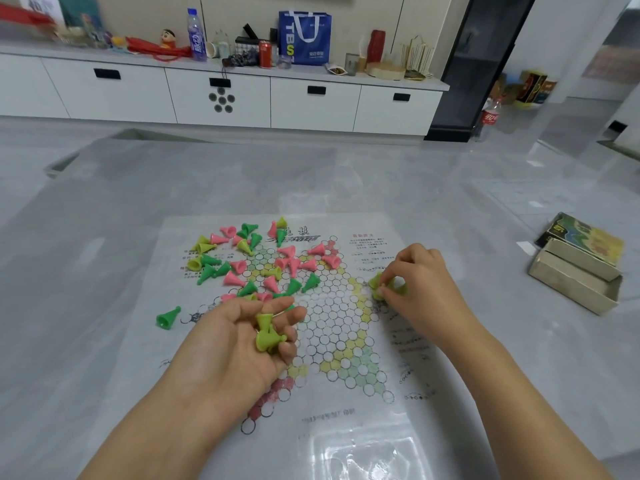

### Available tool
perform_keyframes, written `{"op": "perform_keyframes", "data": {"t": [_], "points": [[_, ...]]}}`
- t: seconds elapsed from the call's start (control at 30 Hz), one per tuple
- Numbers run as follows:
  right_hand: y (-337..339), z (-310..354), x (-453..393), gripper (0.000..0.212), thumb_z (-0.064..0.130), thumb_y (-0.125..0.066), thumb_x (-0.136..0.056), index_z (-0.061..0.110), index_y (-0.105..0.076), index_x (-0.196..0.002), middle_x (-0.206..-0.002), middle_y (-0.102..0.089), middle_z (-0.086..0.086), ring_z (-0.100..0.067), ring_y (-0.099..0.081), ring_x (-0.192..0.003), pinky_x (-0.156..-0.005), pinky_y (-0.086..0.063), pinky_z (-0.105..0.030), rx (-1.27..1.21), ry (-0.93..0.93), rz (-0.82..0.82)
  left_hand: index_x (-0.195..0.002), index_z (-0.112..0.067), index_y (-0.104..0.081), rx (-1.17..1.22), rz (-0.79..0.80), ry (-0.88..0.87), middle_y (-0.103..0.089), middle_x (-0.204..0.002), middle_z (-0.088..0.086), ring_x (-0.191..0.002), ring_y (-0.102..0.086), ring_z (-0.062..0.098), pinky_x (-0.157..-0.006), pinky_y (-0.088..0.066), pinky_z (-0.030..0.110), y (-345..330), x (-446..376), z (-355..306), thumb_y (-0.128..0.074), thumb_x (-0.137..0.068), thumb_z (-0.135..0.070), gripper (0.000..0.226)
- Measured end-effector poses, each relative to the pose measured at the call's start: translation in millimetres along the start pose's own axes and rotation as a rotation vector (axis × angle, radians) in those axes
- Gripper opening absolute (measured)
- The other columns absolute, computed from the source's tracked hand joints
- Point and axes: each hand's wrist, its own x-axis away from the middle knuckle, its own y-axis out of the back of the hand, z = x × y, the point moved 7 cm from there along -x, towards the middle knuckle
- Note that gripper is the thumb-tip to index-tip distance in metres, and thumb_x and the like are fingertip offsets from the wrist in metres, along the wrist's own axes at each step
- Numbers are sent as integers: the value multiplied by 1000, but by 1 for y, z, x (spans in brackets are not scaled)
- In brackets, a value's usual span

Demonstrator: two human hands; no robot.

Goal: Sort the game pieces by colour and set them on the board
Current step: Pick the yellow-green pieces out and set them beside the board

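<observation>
Nearest, the left hand (239, 337) lies palm up over the lower left of the board (346, 341), fingers loosely curled around a few yellow-green pieces (266, 336) cupped against the palm. The right hand (420, 285) reaches to the board's right edge, palm down, its fingertips (382, 289) pinching a yellow-green piece among a small cluster of yellow-green pieces (377, 284) standing there just beside the star's right point. The board is a glossy printed sheet with a star of circles, flat on the grey bench (104, 237). One green piece (168, 317) lies on its side alone, off the sheet's left edge. Farther up, a loose pile of mixed pieces (256, 265), pink, green and yellow-green, most tipped over, spreads across the board's upper left and centre. To the right, well apart from the board, the open game box (576, 282) sits with its printed lid (585, 237) touching it behind. Beyond the bench, a low white cabinet (221, 95) runs along the wall, its top carrying a blue tote bag (304, 38), a water bottle (196, 36) and a red can (265, 54). A cola bottle (489, 116) stands on the floor.
</observation>
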Motion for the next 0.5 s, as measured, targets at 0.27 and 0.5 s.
{"op": "perform_keyframes", "data": {"t": [0.27,0.5], "points": [[-3,-2,-1,5,20,-65,-81,17,-68,-84,-93,-44,5,-13,-31,-91,-75,-31,-28,8,3,10,-101,3,-59,19,7,-12,-68,-67,15,-45,-50,15,-39,-43,18,1,0,0,-43,-75,-11,33],[11,-1,6,11,21,-64,-82,21,-65,-93,-95,-44,8,-10,-34,-94,-72,-25,-15,-70,9,-21,-101,3,-58,19,16,-12,-67,-69,16,-48,-51,15,-39,-43,20,1,-1,-1,-43,-74,-11,34]]}}
